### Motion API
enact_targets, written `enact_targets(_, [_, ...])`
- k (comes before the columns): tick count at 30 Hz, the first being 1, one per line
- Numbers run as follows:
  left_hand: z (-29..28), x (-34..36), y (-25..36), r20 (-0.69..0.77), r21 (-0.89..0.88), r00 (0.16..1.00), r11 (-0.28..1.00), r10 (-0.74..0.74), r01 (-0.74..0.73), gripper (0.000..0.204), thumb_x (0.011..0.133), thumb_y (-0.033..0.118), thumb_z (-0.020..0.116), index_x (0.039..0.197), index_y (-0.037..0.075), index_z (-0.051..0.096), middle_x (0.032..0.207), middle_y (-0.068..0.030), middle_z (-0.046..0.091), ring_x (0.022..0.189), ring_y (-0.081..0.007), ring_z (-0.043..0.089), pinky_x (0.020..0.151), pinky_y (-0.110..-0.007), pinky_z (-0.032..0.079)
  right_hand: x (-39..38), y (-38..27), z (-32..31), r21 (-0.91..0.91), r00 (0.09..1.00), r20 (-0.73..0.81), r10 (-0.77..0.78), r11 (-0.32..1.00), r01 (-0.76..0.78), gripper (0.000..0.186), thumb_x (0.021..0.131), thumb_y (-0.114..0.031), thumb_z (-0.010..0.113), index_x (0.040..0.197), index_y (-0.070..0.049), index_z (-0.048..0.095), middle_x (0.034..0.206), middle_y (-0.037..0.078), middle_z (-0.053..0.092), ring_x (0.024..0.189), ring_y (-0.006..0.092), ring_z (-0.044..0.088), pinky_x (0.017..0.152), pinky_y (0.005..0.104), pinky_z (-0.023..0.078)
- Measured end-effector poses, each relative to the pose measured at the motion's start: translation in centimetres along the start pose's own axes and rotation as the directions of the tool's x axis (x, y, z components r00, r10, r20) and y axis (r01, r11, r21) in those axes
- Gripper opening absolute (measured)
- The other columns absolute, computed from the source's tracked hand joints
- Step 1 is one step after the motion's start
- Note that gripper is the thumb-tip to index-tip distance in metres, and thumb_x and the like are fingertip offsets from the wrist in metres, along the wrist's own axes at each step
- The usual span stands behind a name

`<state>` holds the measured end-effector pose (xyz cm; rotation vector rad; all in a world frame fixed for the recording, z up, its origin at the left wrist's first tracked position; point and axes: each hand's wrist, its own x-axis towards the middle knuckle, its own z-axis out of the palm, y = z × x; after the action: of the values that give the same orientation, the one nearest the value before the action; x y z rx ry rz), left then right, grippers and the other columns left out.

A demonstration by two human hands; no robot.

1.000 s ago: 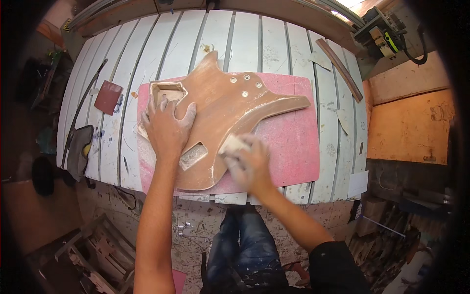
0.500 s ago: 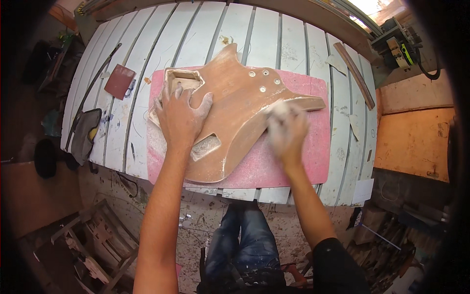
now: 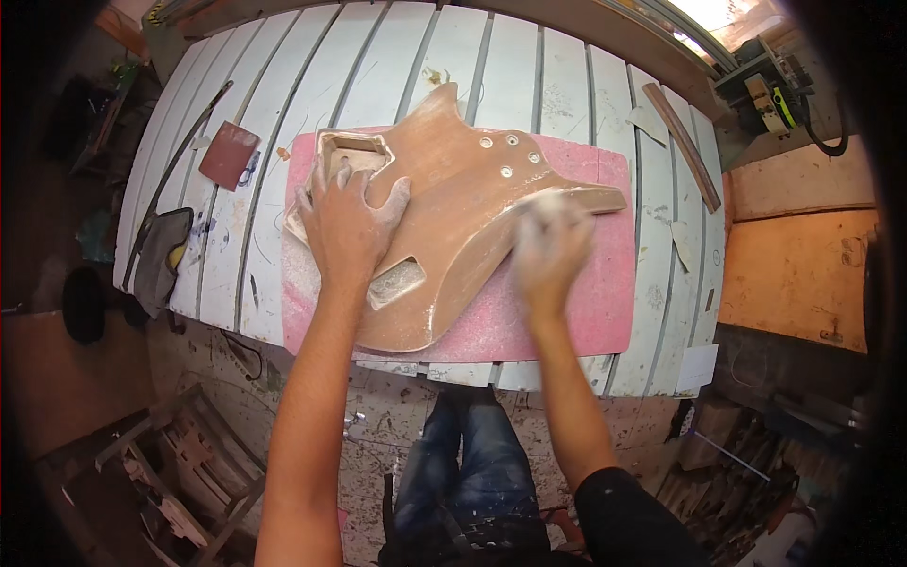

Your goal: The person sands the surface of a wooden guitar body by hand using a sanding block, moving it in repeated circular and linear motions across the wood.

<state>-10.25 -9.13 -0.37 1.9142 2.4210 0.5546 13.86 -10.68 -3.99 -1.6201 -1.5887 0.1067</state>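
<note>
Has a red-brown sandpaper sheet (image 3: 230,156) on the slatted counter (image 3: 515,66) at ten o'clock from the guitar body (image 3: 453,180), laid on a pink mat (image 3: 595,302). Presses the left hand (image 3: 354,217), unclenched, fingers spread, by the body's ten-o'clock cavity (image 3: 370,156). Grasps a pale pad (image 3: 548,199), blurred, in the right hand (image 3: 553,248) at the three-o'clock edge.

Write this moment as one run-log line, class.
left hand: spread on wooden guitar body | right hand: blurred, at its curved edge | pink mat: underneath
</note>
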Motion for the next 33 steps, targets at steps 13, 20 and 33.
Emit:
enact_targets(13, [-0.6,0.1,0.4,0.049,0.018,0.999,1.000,-0.017,0.017,0.058,0.095,0.054,0.066,0.123,0.005,0.077,0.144,-0.0188,0.065,0.152,-0.0366,0.039,0.123,-0.061,0.027,2.2,4.6,0.1,-0.170,0.999,-0.020,0.040,0.985,-0.043,0.024,0.091,-0.015,0.073,0.113,-0.005,0.069,0.113,0.020,0.063,0.109,0.0392,0.059,0.097,0.0537,0.046])
enact_targets(20, [-0.5,0.2,0.1,0.016,0.024,1.000,1.000,-0.002,0.002,0.058,0.095,0.055,0.065,0.121,0.005,0.078,0.144,-0.0187,0.066,0.152,-0.0358,0.039,0.123,-0.061,0.026,4.7,8.6,-2.5,-0.049,0.984,0.174,0.024,0.999,-0.016,0.016,0.094,-0.017,0.072,0.107,-0.008,0.072,0.123,0.017,0.063,0.117,0.0378,0.057,0.099,0.0527,0.046])
enact_targets(33, [-0.3,0.2,0.3,0.009,0.015,1.000,1.000,-0.004,0.004,0.059,0.095,0.055,0.065,0.118,0.002,0.077,0.143,-0.0189,0.065,0.151,-0.0369,0.039,0.123,-0.061,0.027,5.5,9.8,-3.4,-0.155,0.971,-0.192,0.143,0.973,-0.174,0.016,0.088,-0.017,0.078,0.100,-0.006,0.072,0.125,0.018,0.061,0.119,0.0380,0.056,0.102,0.0573,0.044])
